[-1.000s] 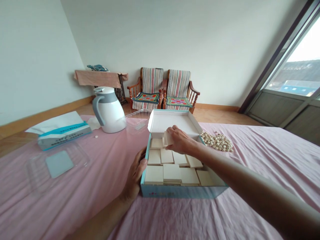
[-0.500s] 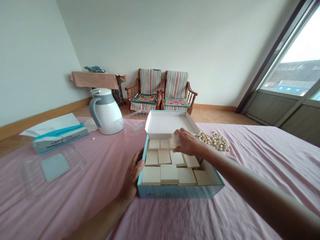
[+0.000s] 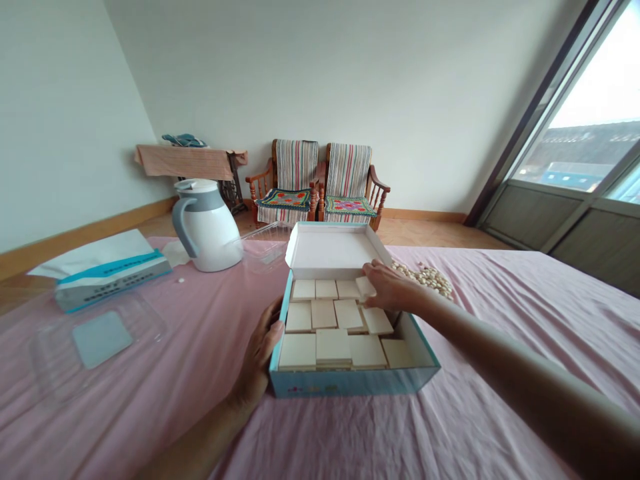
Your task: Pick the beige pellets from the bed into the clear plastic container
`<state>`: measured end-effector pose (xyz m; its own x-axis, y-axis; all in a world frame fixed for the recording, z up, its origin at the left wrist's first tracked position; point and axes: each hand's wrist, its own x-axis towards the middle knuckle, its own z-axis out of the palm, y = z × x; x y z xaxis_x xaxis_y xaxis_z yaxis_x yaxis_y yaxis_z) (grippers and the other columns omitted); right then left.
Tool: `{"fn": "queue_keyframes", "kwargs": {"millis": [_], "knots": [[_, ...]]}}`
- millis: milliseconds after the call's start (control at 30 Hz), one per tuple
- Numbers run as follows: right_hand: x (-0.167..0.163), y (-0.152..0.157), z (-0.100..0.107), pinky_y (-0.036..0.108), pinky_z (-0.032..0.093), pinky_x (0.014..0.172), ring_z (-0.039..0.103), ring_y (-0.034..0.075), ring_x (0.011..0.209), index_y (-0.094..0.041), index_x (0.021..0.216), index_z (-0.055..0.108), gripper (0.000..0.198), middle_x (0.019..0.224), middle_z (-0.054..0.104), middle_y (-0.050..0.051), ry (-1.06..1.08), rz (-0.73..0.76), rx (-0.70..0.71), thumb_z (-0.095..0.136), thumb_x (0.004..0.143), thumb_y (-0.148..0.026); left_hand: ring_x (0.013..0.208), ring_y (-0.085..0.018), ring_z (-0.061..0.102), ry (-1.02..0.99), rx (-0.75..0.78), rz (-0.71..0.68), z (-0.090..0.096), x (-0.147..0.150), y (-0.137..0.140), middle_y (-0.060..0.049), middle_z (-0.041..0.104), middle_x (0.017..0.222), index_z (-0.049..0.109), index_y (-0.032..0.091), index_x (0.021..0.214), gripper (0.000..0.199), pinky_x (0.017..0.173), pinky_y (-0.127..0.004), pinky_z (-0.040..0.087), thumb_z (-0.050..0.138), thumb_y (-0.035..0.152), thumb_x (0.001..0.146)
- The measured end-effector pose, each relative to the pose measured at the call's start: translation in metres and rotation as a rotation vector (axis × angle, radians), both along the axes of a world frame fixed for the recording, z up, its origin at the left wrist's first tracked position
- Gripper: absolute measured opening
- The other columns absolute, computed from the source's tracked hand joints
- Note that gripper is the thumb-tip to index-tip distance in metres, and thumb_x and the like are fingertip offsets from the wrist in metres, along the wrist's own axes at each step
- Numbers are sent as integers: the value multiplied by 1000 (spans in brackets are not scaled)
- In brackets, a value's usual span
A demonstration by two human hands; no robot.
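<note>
Right hand [image 3: 391, 287]: reached into the back right corner of the box; thumb and fingers were pinched on a pale square tile [image 3: 365, 287].
Left hand [image 3: 261, 350]: lay loosely curved, not clenched, along the outer left wall of the box, thumb at the top edge; its fingers were partly hidden.
Cardboard box [image 3: 367, 383]: stood on the pink tablecloth [image 3: 505, 353] in front of the person, pale blue outside, its hinged lid [image 3: 334, 247] open toward the back, white inside.
Tile stacks [image 3: 333, 347]: filled three rows in the box, four across in the middle and front rows; the gripped tile was at the right end of the back row. The front right stack sat lower than its neighbours, and a gap ran along the right wall.
Nut pile [image 3: 434, 281]: beige, probably pistachios, lay just beyond the box on the right, partly behind the right hand and arm.
White jug [image 3: 214, 233]: stood upright left of the lid, grey handle to the left.
Clear plastic containers: one [image 3: 150, 327] lay at the left, another [image 3: 267, 245] between jug and lid.
Tissue pack [image 3: 117, 275]: lay left of the jug.
Wooden armchairs [image 3: 349, 173]: two stood side by side against the far wall.
</note>
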<state>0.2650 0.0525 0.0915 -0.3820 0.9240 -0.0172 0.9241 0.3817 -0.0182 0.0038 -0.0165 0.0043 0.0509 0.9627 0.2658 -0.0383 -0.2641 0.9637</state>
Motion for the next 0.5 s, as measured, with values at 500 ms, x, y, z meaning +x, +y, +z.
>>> {"fn": "queue_keyframes", "kwargs": {"millis": [500], "knots": [[11,9,-13,31,40,78,56,25,94,-13,104,57,45,103,60,13,23,54,-27,66,65,-32,131,-26,36,15,12,-14,0,0,1,-5,45,139,42,21,135,52,108,-36,31,44,43,88]]}}
